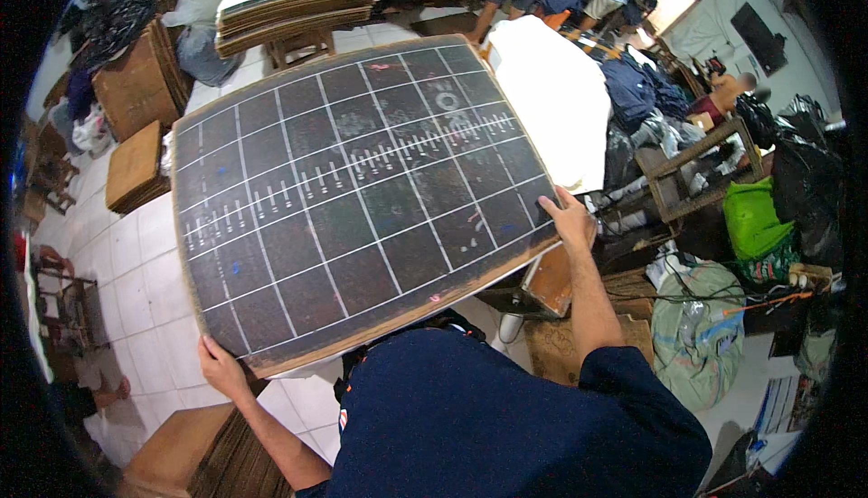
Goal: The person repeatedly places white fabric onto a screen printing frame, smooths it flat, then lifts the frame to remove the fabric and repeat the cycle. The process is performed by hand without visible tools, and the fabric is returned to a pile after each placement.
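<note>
A large dark board [362,200] with a white grid, short ruled marks across its middle and a worn brown edge spans the space in front of me. My left hand [223,367] grips its near left corner, thumb on top and fingers hidden beneath. At the near right corner my right hand [571,216] holds it the same way, thumb over the edge. Small blue and pink specks and pale smudges dot the board. Past its right edge lies a broad white sheet [551,91], partly covered by the board. What is under the board is hidden.
A stack of boards [303,10] topped in white stands on a stool beyond. More brown boards [136,168] are stacked at left, others [203,453] near my left forearm. Bags, a green sack [759,218] and a wooden frame [701,173] crowd the right. Several people are farther back.
</note>
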A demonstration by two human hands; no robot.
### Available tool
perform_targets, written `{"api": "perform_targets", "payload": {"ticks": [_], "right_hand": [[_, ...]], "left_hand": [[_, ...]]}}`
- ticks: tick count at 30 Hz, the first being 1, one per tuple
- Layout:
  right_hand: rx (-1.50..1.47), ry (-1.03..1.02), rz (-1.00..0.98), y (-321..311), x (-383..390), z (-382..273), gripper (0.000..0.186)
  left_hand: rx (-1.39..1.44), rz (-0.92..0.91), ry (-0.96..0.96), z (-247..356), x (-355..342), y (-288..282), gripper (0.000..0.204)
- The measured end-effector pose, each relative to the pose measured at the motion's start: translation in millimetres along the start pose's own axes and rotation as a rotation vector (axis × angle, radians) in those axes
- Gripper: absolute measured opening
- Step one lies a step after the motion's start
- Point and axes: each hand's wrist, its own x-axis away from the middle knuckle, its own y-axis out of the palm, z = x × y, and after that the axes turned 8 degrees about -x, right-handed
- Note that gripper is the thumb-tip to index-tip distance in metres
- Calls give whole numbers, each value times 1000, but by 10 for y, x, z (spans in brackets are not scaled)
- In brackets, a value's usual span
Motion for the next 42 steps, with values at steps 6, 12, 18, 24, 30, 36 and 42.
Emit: {"api": "perform_targets", "payload": {"ticks": [6,12,18,24,30,36,42], "right_hand": [[-62,-57,9,3,-145,241,76],[-85,-86,-64,-106,-219,405,66],[-526,199,-175,-379,-691,910,38],[-433,189,-49,-288,-1322,1287,34],[-560,336,-42,196,-1984,1117,24],[-611,204,108,239,-2347,1314,21],[-1064,168,476,-677,-2950,1368,16]], "left_hand": [[-608,86,94,229,59,13,46],[-639,-121,322,1233,392,422,53],[-405,-201,616,2700,1325,922,64],[-272,-213,860,3669,2237,1187,67],[-218,-204,744,3808,2411,1227,65],[-197,-174,751,3790,2425,1245,64],[-229,-146,745,3793,2441,1305,61]]}}
